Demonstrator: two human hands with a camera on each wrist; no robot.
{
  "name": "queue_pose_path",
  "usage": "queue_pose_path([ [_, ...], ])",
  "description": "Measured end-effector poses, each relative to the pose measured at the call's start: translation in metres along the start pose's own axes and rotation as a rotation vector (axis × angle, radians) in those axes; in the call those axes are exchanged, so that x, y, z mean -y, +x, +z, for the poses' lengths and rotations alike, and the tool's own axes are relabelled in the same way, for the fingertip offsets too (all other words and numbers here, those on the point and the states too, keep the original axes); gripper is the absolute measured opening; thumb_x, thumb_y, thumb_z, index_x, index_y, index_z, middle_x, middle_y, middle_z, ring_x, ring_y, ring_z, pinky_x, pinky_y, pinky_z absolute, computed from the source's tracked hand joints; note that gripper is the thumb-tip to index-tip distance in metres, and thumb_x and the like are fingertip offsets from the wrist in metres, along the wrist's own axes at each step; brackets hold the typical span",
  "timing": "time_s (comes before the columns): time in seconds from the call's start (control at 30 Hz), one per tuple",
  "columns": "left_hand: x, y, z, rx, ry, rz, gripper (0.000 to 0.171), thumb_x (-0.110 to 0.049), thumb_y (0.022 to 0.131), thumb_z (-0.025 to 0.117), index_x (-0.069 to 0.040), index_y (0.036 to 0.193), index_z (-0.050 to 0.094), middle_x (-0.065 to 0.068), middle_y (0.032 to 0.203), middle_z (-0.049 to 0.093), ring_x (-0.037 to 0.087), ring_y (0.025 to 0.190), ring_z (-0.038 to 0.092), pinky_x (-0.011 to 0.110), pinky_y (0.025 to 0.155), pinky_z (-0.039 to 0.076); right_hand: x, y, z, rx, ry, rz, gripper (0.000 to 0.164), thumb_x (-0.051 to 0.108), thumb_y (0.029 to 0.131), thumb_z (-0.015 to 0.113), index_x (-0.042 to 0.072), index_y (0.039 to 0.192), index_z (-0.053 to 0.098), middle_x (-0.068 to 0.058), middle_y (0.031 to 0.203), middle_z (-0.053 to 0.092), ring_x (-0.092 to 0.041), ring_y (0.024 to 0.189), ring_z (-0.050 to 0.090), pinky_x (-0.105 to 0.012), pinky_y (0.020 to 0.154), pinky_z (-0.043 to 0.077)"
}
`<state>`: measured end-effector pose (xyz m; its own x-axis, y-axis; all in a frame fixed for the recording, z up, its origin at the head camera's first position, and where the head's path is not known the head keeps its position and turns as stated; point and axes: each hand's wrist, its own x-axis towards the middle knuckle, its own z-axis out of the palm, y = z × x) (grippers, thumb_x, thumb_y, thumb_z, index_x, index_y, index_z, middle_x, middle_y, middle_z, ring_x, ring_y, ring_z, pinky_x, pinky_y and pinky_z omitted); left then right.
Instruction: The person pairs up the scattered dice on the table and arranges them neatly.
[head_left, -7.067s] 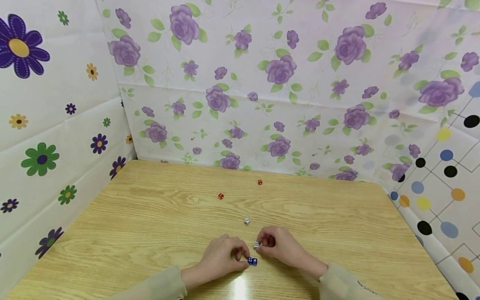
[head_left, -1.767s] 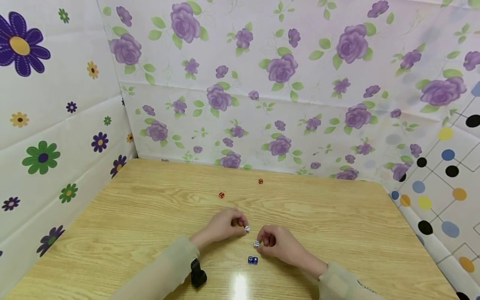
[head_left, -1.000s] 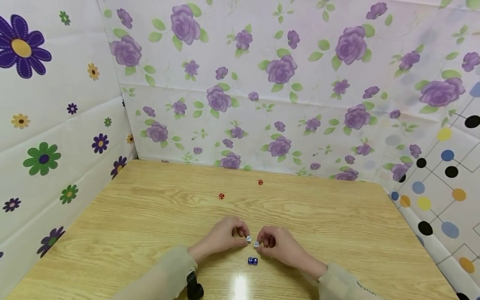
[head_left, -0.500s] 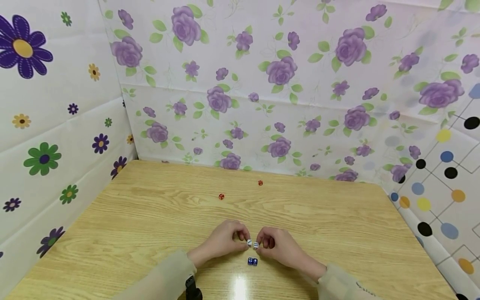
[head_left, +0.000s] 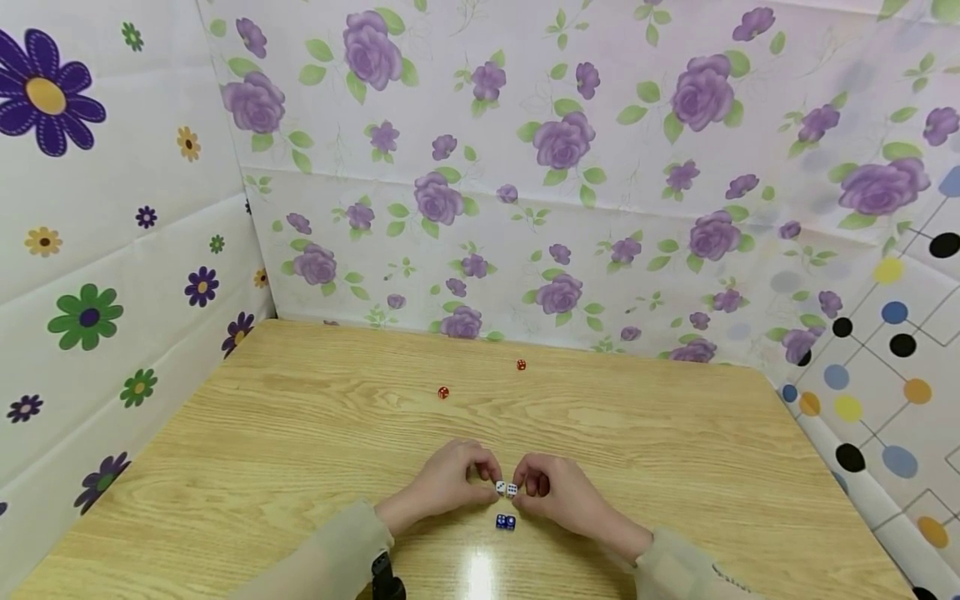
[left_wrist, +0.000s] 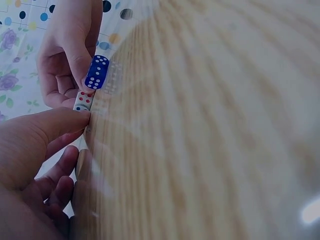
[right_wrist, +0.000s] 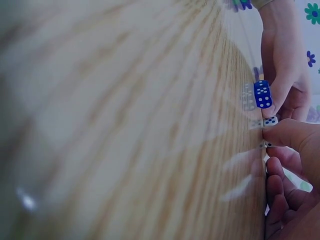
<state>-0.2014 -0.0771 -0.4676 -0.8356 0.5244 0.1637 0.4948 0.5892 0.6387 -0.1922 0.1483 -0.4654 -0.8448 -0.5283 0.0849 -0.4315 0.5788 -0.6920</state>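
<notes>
Two white dice sit side by side between my hands in the head view. My left hand [head_left: 450, 479] pinches the left white die [head_left: 500, 487], three pips up, between thumb and index finger. The right white die [head_left: 512, 491], six pips up, is pinched the same way by my right hand [head_left: 562, 493]. Just nearer to me, a pair of blue dice [head_left: 506, 522] stands close together on the table. Both wrist views show these blue dice [left_wrist: 97, 72] in front of the white ones, with the fingertips partly covering the white die [right_wrist: 270, 121].
Farther back on the wooden table [head_left: 337, 400] lie two red dice, a left red die [head_left: 443, 392] and a right red die [head_left: 521, 365]. Flowered sheets [head_left: 480, 167] hang behind and at the sides. A black device [head_left: 386, 577] sits at my left wrist.
My left hand has gone from the blue dice to the farther white die, then drawn it toward me up beside the other white die. The right hand has stayed in place.
</notes>
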Motion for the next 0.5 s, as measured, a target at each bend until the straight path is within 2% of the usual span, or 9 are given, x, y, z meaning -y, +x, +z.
queue_pose_path([
  [0.27,-0.0025,-0.0010,-0.0008,0.002,0.000,-0.007,0.013,-0.021,0.078,0.081,-0.022,0.086,0.072,-0.003,0.086,0.065,0.013,0.086,0.052,0.023,0.076,0.037,-0.0002,0.0000,0.0001,0.000,-0.004,0.002,0.013,0.017,0.083,0.078,0.018,0.089,0.066,0.005,0.073,0.057,0.000,0.061,0.046,-0.018,0.056,0.041],
  [0.5,-0.0022,-0.0011,-0.0005,-0.011,0.014,0.015,0.013,-0.022,0.078,0.082,-0.023,0.086,0.072,-0.003,0.085,0.065,0.012,0.085,0.052,0.023,0.076,0.037,-0.0001,0.0002,0.0003,-0.002,-0.003,-0.004,0.014,0.016,0.083,0.078,0.017,0.089,0.066,0.004,0.073,0.057,0.001,0.060,0.046,-0.018,0.056,0.041],
])
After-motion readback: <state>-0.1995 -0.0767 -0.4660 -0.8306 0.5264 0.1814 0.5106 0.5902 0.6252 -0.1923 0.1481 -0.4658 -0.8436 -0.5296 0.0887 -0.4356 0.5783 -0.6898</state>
